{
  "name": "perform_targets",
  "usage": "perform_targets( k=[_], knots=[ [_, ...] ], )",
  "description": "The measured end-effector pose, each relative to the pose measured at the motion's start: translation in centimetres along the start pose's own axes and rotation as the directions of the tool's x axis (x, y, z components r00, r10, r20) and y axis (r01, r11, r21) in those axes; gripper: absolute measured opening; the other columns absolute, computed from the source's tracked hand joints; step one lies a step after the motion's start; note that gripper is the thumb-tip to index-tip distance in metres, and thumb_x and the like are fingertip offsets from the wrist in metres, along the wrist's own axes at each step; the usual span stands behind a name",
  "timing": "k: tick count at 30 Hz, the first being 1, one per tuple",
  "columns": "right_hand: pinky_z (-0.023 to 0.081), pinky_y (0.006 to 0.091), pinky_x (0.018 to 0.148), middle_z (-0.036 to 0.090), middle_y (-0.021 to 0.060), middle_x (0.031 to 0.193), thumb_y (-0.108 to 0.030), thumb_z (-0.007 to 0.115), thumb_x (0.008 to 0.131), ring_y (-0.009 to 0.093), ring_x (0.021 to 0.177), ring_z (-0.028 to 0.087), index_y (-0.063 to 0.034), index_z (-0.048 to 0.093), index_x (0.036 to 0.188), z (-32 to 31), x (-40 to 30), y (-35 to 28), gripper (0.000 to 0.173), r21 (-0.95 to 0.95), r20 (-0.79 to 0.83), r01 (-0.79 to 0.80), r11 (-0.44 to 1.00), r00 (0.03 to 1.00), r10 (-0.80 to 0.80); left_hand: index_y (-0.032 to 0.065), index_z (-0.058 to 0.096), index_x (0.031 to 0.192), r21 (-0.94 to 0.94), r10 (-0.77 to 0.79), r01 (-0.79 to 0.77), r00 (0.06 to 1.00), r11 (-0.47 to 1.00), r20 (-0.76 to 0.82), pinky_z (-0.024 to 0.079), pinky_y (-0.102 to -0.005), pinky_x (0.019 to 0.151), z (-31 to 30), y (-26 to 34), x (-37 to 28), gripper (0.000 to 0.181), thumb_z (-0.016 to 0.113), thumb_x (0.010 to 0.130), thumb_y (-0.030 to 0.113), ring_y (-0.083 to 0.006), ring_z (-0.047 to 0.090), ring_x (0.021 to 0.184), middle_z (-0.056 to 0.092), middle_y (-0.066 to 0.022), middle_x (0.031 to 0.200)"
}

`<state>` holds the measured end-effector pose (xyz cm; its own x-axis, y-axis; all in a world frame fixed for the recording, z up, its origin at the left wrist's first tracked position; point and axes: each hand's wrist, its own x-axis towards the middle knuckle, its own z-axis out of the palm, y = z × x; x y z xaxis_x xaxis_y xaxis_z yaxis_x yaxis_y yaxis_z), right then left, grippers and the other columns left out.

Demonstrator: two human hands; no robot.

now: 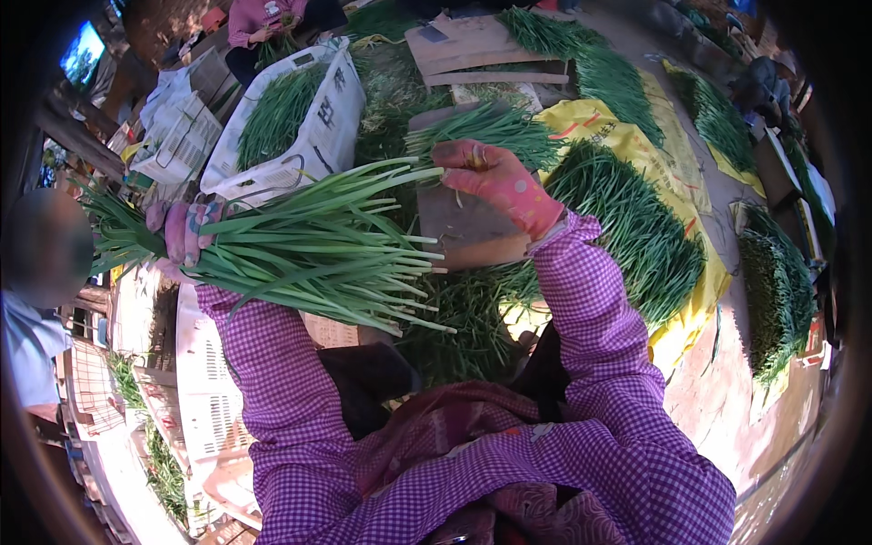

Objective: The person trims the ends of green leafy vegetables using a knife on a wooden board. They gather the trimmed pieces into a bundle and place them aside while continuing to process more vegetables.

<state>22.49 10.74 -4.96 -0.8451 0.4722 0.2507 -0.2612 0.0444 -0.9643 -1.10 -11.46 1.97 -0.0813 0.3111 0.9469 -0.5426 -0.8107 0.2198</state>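
My left hand point(185, 231), in a patterned pink and purple glove, is closed round a large bunch of garlic chives point(327, 252). The pale stem ends point right and the dark green leaf ends stick out to the left of the fist. My right hand point(501, 180), in a pink-red glove, pinches the pale end of a stem at the bunch's upper right. Beneath and behind the right hand, a smaller pile of chives point(490, 133) lies on a wooden board point(470, 231). Stained spots show on the right glove's fingers.
A white plastic crate point(340, 112) holding chives stands at the upper left. Chives point(627, 225) are heaped on a yellow woven sack point(712, 286) at the right. Loose leaves point(463, 327) lie on the ground below the bunch. Another person point(262, 27) sits beyond the crate, holding greens.
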Motion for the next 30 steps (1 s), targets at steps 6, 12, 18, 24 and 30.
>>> perform_targets(
  k=[6, 12, 18, 24, 30],
  knots=[
    [0.047, 0.0242, 0.068, 0.062, 0.0058, 0.085, -0.019, 0.06, 0.082, 0.012, 0.073, 0.057, 0.002, 0.061, 0.096, 1.4, -0.4, -1.8, 0.025, -0.072, 0.181, -0.087, 0.994, 0.978, 0.099, 0.0131, 0.041, 0.095, 0.065, -0.184, 0.19, 0.978, 0.98, -0.096, 0.041, -0.0285, 0.074, 0.2, 1.5, -0.1, 0.025, 0.059, 0.078, 0.018, -0.0055, 0.048, 0.055, 0.05, 0.0075, 0.062],
    [0.045, 0.0237, 0.068, 0.062, 0.0076, 0.081, -0.015, 0.063, 0.077, 0.011, 0.074, 0.057, 0.0049, 0.061, 0.095, 6.0, -1.7, -0.2, 0.026, -0.122, 0.207, -0.052, 0.991, 0.975, 0.077, 0.0143, 0.041, 0.096, 0.11, -0.16, 0.18, 0.972, 0.977, -0.171, 0.041, -0.0287, 0.076, 0.4, 1.1, -0.5, 0.036, 0.067, 0.073, 0.016, -0.0058, 0.05, 0.057, 0.051, 0.0081, 0.064],
    [0.05, 0.0313, 0.07, 0.06, 0.0106, 0.087, -0.007, 0.058, 0.081, 0.019, 0.077, 0.06, 0.0021, 0.054, 0.094, 4.3, -1.2, 0.0, 0.016, 0.575, 0.054, -0.146, 0.805, 0.989, 0.141, 0.0109, 0.044, 0.101, 0.074, -0.05, 0.062, 0.986, 0.995, -0.156, 0.041, -0.026, 0.069, 0.9, 0.6, 0.0, 0.031, 0.057, 0.075, 0.02, -0.005, 0.047, 0.054, 0.048, 0.0077, 0.062],
    [0.053, 0.0401, 0.075, 0.059, 0.0148, 0.093, 0.0, 0.051, 0.084, 0.026, 0.081, 0.063, -0.0008, 0.048, 0.09, 0.6, -0.7, -1.0, 0.006, 0.773, -0.009, 0.072, 0.63, 0.995, -0.102, 0.0117, 0.046, 0.097, 0.091, -0.009, 0.047, 0.925, 0.995, -0.38, 0.038, -0.0252, 0.066, 1.5, 1.8, -0.2, 0.029, 0.056, 0.069, 0.015, -0.0048, 0.04, 0.051, 0.043, 0.0082, 0.061],
    [0.049, 0.0324, 0.074, 0.058, 0.0092, 0.095, -0.006, 0.056, 0.083, 0.017, 0.075, 0.058, -0.0013, 0.05, 0.092, -4.5, -1.0, -1.5, 0.011, 0.466, -0.24, 0.096, 0.88, 0.971, 0.021, 0.0118, 0.047, 0.095, 0.083, 0.103, -0.07, 0.841, 0.994, -0.531, 0.037, -0.0265, 0.062, 0.2, 3.2, -1.0, 0.022, 0.052, 0.075, 0.021, -0.0064, 0.039, 0.05, 0.04, 0.0082, 0.059]
  ],
)
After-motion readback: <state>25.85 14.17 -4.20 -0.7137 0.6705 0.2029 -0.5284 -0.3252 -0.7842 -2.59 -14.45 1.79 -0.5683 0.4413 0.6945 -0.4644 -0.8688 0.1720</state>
